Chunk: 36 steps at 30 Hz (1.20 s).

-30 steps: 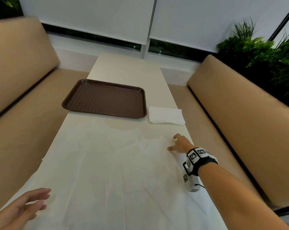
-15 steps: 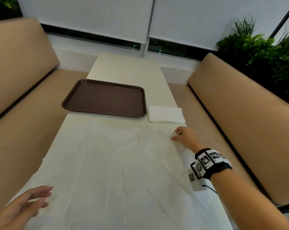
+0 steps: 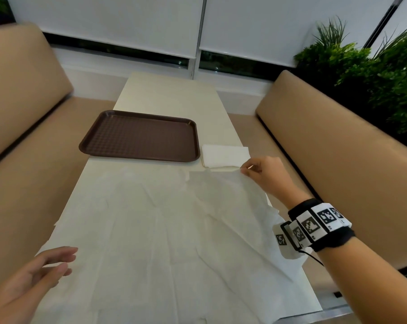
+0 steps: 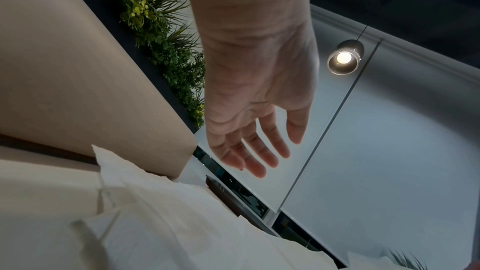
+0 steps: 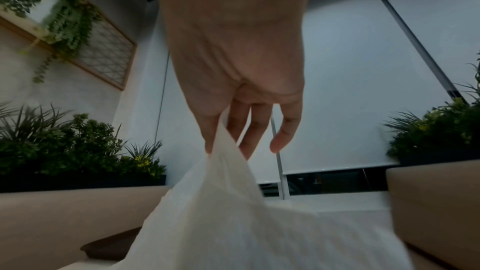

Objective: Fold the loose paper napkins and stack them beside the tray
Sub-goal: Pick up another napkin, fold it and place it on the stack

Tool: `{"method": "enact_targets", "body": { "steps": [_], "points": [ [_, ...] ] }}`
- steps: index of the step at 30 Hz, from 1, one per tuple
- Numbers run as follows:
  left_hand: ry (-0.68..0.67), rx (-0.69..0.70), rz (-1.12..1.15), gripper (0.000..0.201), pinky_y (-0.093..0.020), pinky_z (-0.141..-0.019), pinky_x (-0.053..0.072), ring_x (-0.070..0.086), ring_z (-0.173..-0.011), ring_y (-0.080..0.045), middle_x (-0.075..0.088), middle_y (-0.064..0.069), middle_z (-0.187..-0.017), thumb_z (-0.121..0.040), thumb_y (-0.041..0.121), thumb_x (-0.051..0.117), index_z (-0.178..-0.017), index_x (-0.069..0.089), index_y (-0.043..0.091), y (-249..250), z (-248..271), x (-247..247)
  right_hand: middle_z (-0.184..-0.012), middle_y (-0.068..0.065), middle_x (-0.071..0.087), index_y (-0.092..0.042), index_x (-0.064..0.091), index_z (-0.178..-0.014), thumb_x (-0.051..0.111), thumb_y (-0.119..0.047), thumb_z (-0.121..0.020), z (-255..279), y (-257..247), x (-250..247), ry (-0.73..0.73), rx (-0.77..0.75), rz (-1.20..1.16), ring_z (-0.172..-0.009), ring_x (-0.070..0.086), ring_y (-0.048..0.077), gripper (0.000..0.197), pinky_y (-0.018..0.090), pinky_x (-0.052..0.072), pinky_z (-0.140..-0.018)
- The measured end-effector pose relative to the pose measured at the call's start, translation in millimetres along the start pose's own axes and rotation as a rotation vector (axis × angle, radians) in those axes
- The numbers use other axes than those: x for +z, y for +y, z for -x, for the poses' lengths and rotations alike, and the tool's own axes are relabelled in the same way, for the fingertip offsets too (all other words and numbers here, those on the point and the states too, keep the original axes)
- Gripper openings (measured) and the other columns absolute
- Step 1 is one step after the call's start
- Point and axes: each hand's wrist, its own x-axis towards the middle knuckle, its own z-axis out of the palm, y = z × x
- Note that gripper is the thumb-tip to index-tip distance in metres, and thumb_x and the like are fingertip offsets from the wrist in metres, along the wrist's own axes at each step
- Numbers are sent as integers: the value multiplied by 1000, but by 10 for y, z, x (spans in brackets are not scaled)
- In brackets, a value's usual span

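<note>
The right hand (image 3: 261, 174) pinches the far right corner of a big unfolded napkin (image 3: 162, 242) between thumb and forefinger and holds that corner lifted off the table (image 3: 169, 94); the other fingers (image 5: 285, 130) hang loosely curled. The rest of the napkin lies spread and creased over the near half of the table. The left hand (image 3: 27, 284), at about 8 o'clock in the head view, hovers over the napkin's near left edge with fingers relaxed and slightly spread, holding nothing. A brown tray (image 3: 139, 136) sits at 12 o'clock from the napkin, near the middle of the table. Just beside the tray's right edge, at 3 o'clock from it, lies a small pile of folded napkins (image 3: 223, 155), close to the right hand.
</note>
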Motion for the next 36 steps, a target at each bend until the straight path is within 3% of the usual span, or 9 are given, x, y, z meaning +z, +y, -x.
{"method": "enact_targets", "body": {
  "steps": [5,11,14,18,20,23,28,32,36],
  "points": [
    [48,84,-1,59,-8,-64,48,66,-73,1,70,18,-89,-94,-5,45,-87,71,47,59,69,60,-100,-4,72,-17,75,-94,67,-26,-88,4,-121,-119,52,-46,-41,-93,64,14,13,32,49,-86],
    [0,131,-3,52,-7,-67,47,65,-76,0,70,17,-93,-93,0,50,-89,70,48,146,137,111,-92,-4,71,-15,75,-91,67,-24,-88,-91,-246,-297,104,-17,-81,-84,63,10,13,30,49,-84],
    [9,127,16,16,-9,-68,47,64,-82,-3,69,15,-98,-76,46,66,-92,69,46,362,186,162,-89,-8,64,-14,71,-91,62,-24,-91,-121,-351,-426,96,-48,-67,-83,59,7,13,21,42,-72],
    [-34,210,-7,67,-18,-78,47,62,-93,-6,69,15,-104,-47,88,60,-97,68,43,709,133,247,-85,-10,62,-26,55,-81,52,-27,-97,-124,-541,-703,-6,-129,-156,-80,60,11,16,18,44,-65],
    [-75,296,1,68,-26,-87,48,61,-103,-3,66,17,-112,-49,88,59,-103,65,46,1005,67,365,-83,-6,61,-25,54,-85,48,-28,-98,-117,-671,-886,-32,-180,-280,-74,59,15,14,29,50,-69],
    [-111,404,127,75,-30,-96,44,52,-119,2,57,18,-126,-51,74,73,-119,47,60,1458,-205,628,-77,6,55,-24,52,-89,45,-32,-99,-85,-891,-1130,-79,-257,-448,-67,51,24,14,40,43,-64],
    [-260,410,348,108,-44,-115,24,25,-142,-14,18,-7,-157,-41,68,83,-125,16,71,2022,-577,1188,-70,-2,49,-26,53,-84,54,-43,-90,-156,-1123,-1276,-104,-228,-730,-61,42,17,18,32,31,-56],
    [-290,387,364,97,-33,-102,24,17,-129,3,15,26,-148,-72,55,65,-141,-3,59,2247,-573,1558,-77,-3,53,-22,52,-84,43,-28,-99,-237,-1128,-1192,-50,-139,-897,-66,51,12,19,29,40,-63],
    [-198,421,271,94,-40,-110,25,18,-140,-5,-4,15,-158,-68,60,72,-132,4,69,2206,-581,1611,-79,-4,61,-17,56,-90,38,-23,-103,-232,-1077,-1087,-34,6,-1026,-67,62,7,23,23,52,-61]
  ]
}}
